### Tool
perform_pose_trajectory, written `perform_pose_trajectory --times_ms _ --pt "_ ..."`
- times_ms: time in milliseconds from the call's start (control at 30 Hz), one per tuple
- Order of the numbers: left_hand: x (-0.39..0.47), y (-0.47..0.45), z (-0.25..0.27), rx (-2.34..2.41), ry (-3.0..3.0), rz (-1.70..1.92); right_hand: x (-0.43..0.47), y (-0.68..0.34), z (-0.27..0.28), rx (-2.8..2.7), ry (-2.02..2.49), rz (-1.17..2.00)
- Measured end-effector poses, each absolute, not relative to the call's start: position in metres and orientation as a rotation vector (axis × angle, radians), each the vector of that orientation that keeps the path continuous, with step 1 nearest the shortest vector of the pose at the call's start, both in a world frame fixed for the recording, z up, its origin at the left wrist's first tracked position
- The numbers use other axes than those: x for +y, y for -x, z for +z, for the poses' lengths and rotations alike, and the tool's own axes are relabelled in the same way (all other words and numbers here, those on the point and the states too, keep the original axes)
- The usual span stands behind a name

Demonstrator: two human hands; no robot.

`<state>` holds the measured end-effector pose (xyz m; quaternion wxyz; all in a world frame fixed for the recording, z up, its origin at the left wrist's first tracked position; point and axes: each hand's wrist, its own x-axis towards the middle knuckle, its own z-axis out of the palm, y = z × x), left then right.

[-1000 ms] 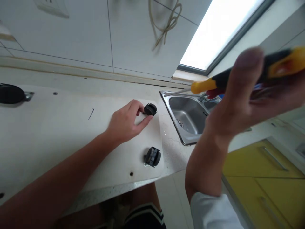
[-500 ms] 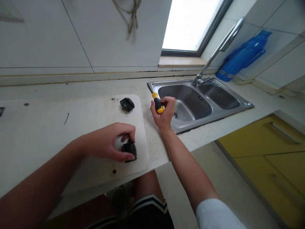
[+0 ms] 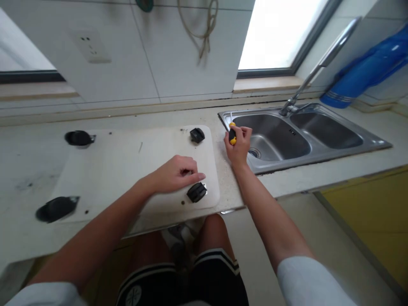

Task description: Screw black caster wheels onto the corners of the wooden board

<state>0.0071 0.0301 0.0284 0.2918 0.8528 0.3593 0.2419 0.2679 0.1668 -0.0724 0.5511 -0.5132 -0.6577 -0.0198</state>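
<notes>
My right hand (image 3: pixel 238 144) is wrapped round a screwdriver (image 3: pixel 233 135) with a yellow and black handle, its shaft pointing up and away over the sink's left rim. My left hand (image 3: pixel 178 173) hovers over a white board (image 3: pixel 159 148), fingers curled and thumb stretched toward the right. Whatever its fingers may hold is hidden. Just below that thumb, a black caster (image 3: pixel 196 193) sits at the board's near right corner. Another black caster (image 3: pixel 197 135) is at the far right corner. Toward the left end are two more, a far caster (image 3: pixel 79 137) and a near caster (image 3: pixel 57 209).
A steel double sink (image 3: pixel 270 138) with a tall faucet (image 3: pixel 321 63) is set into the counter (image 3: pixel 219 170) on the right. Behind it leans a blue thermos-like container (image 3: pixel 366 68). A cord (image 3: pixel 207 29) hangs on the wall near a socket (image 3: pixel 91 46).
My left hand has let go of the near right caster and lifted slightly off it. My right hand still holds the screwdriver by the sink. The view has swung left, showing more of the board.
</notes>
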Motion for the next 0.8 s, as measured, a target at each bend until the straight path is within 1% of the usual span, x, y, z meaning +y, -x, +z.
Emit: perform_pose_trajectory --times_ms 67,133,233,300,367,467,500,667,800 --pt "0.009 0.017 0.039 1.173 -2.356 0.683 0.170 -0.268 -0.073 -1.618 1.270 -0.028" --pt "-0.016 0.053 0.053 1.485 -2.414 0.623 0.172 -0.267 -0.073 -1.684 1.311 -0.005" --pt "-0.059 0.124 0.067 1.959 -2.384 0.302 0.172 -0.265 -0.072 -1.735 1.323 0.016" --pt "-0.085 0.174 0.066 2.166 -2.318 0.110 0.171 -0.263 -0.070 -1.760 1.339 0.015" --pt "-0.106 0.217 0.060 2.319 -2.181 0.008 0.170 -0.262 -0.068 -1.779 1.361 0.008" --pt "-0.123 0.260 0.052 2.196 -1.963 -0.104 0.170 -0.261 -0.067 -1.795 1.396 -0.008" --pt "-0.124 0.267 0.051 2.136 -1.943 -0.092 0.170 -0.261 -0.067 -1.799 1.408 -0.014" --pt "-0.120 0.265 0.050 2.084 -2.050 0.234 0.171 -0.260 -0.065 -1.796 1.469 -0.054" --pt "-0.112 0.259 0.047 2.047 -2.024 0.285 0.170 -0.258 -0.062 -1.804 1.512 -0.077"
